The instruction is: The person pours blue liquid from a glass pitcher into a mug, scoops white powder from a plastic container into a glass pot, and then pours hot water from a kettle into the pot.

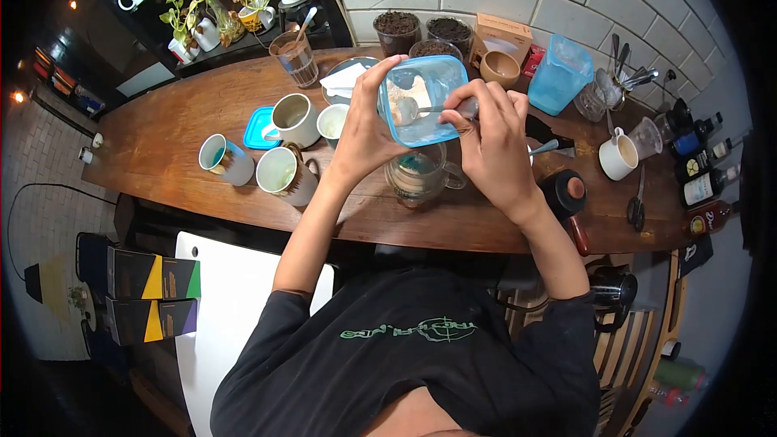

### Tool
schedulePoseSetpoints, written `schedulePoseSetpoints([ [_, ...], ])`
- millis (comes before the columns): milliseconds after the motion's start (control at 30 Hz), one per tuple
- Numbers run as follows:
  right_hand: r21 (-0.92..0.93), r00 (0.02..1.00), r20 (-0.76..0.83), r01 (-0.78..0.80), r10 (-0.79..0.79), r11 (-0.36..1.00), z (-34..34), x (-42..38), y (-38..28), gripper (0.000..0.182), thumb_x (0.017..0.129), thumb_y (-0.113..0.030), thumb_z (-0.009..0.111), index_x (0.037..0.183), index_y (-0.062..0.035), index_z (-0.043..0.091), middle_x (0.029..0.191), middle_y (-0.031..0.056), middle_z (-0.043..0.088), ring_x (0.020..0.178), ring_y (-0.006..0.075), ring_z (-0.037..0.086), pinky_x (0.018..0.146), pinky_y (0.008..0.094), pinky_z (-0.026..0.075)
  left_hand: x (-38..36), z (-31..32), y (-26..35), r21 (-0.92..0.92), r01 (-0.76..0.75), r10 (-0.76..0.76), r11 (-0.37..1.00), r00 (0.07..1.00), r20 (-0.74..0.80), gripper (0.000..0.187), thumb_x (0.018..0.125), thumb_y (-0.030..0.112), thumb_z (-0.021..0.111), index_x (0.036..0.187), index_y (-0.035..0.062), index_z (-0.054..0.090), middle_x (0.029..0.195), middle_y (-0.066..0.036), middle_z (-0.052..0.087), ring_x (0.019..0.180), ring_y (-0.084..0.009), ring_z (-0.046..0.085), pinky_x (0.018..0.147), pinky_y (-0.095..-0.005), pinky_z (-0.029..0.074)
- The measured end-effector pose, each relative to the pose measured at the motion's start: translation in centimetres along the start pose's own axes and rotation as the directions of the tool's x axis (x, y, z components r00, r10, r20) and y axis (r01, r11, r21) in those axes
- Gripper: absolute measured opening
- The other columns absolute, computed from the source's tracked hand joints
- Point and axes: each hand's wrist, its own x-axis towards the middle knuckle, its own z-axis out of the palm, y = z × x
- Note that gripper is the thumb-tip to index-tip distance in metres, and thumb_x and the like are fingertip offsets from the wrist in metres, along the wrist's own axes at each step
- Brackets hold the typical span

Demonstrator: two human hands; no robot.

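My left hand grips a blue translucent plastic container by its side, tilted above the wooden counter. Pale powder lies inside it. In my right hand is a spoon, its bowl down in the container at the powder. Directly below stands a clear glass mug with a handle on its right; pale and teal layers show in it, partly covered by the container and hands. A small white cup is close to my left wrist.
Mugs, including a white one, stand left beside a blue lid. Behind are soil-filled cups, a wooden bowl and a blue pitcher. To the right are a cream mug, scissors and several bottles.
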Motion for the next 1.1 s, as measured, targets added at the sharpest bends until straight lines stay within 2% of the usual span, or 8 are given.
schedulePoseSetpoints([
  [200, 0.266, 0.984, -0.026, -0.165, 0.178, 0.95, -0.3, -0.1, 1.4, 0.009, 0.097, -0.016, 0.061, 0.097, -0.0072, 0.057, 0.08, 0.0017, 0.07, 0.076, 0.0206, 0.06, 0.087, 0.0357, 0.032, -0.1, -0.3, -0.2, 0.004, 0.047, -0.047, 0.999, 0.999, 0.013, 0.113, 0.052, 0.016, 0.094, 0.148, 0.0081, 0.033, 0.143, -0.014, 0.049, 0.131, -0.0337, 0.047, 0.114, -0.0449, 0.036],
  [267, 0.254, 0.972, -0.02, -0.222, 0.235, 0.941, -0.8, 0.0, 1.4, 0.012, 0.1, -0.017, 0.058, 0.098, -0.0058, 0.056, 0.08, 0.0048, 0.072, 0.076, 0.0163, 0.064, 0.087, 0.0333, 0.038, -0.1, -0.4, -0.3, 0.015, 0.073, -0.074, 0.997, 0.997, 0.018, 0.115, 0.053, 0.018, 0.095, 0.148, 0.0082, 0.033, 0.143, -0.014, 0.049, 0.132, -0.0336, 0.047, 0.114, -0.0449, 0.036],
  [333, 0.579, 0.918, 0.006, -0.327, 0.397, 0.747, -1.2, 0.1, 1.9, 0.016, 0.102, -0.019, 0.057, 0.099, -0.0041, 0.055, 0.082, 0.007, 0.073, 0.079, 0.013, 0.067, 0.08, 0.0306, 0.046, 0.0, -0.4, -0.3, 0.029, 0.095, -0.096, 0.995, 0.995, 0.02, 0.116, 0.053, 0.021, 0.096, 0.149, 0.0084, 0.032, 0.144, -0.014, 0.048, 0.132, -0.0335, 0.047, 0.114, -0.0448, 0.037],
  [467, 0.679, 0.899, -0.031, -0.301, 0.436, 0.67, -2.3, 0.2, 2.9, 0.018, 0.105, -0.021, 0.053, 0.103, -0.0028, 0.052, 0.084, 0.0118, 0.072, 0.081, 0.0154, 0.07, 0.079, 0.0295, 0.053, 0.1, -0.4, -0.4, -0.002, 0.193, -0.193, 0.981, 0.981, -0.007, 0.118, 0.055, 0.03, 0.097, 0.15, 0.0063, 0.03, 0.143, -0.017, 0.046, 0.132, -0.0333, 0.047, 0.113, -0.0449, 0.038],
  [667, 0.685, 0.885, -0.069, -0.293, 0.46, 0.667, -4.8, 0.3, 3.7, 0.02, 0.105, -0.023, 0.053, 0.105, -0.0028, 0.052, 0.085, 0.0129, 0.072, 0.084, 0.0156, 0.069, 0.082, 0.0292, 0.053, 0.3, 0.0, -1.1, 0.021, 0.251, -0.251, 0.968, 0.968, -0.016, 0.115, 0.058, 0.033, 0.096, 0.148, 0.0024, 0.032, 0.138, -0.021, 0.048, 0.129, -0.034, 0.05, 0.111, -0.0439, 0.04],
  [733, 0.614, 0.887, -0.125, -0.282, 0.444, 0.737, -5.7, 0.1, 3.8, 0.021, 0.106, -0.024, 0.052, 0.104, -0.003, 0.052, 0.086, 0.0125, 0.073, 0.084, 0.0146, 0.067, 0.082, 0.0288, 0.052, 0.5, 0.2, -1.3, 0.007, 0.276, -0.276, 0.961, 0.961, -0.017, 0.113, 0.058, 0.033, 0.095, 0.147, 0.0013, 0.033, 0.137, -0.022, 0.049, 0.128, -0.0342, 0.051, 0.11, -0.0433, 0.041],
  [867, 0.618, 0.873, -0.137, -0.294, 0.468, 0.729, -7.3, -0.9, 3.1, 0.021, 0.106, -0.024, 0.051, 0.102, -0.0031, 0.053, 0.083, 0.0077, 0.068, 0.081, 0.0132, 0.065, 0.082, 0.0277, 0.048, 0.8, 0.5, -1.3, 0.05, 0.349, -0.348, 0.936, 0.937, -0.024, 0.11, 0.061, 0.031, 0.094, 0.145, -0.0027, 0.032, 0.133, -0.024, 0.052, 0.124, -0.035, 0.055, 0.107, -0.0432, 0.044],
  [1100, 0.583, 0.897, -0.007, -0.356, 0.443, 0.73, -7.7, -2.7, 1.0, 0.019, 0.107, -0.022, 0.048, 0.102, -0.0038, 0.053, 0.081, 0.0057, 0.065, 0.08, 0.0117, 0.065, 0.074, 0.0255, 0.049, 0.7, 1.0, -2.7, 0.0, 0.414, -0.414, 0.91, 0.91, -0.011, 0.11, 0.062, 0.031, 0.094, 0.145, -0.0043, 0.03, 0.133, -0.027, 0.052, 0.123, -0.0369, 0.056, 0.106, -0.0439, 0.045],
])
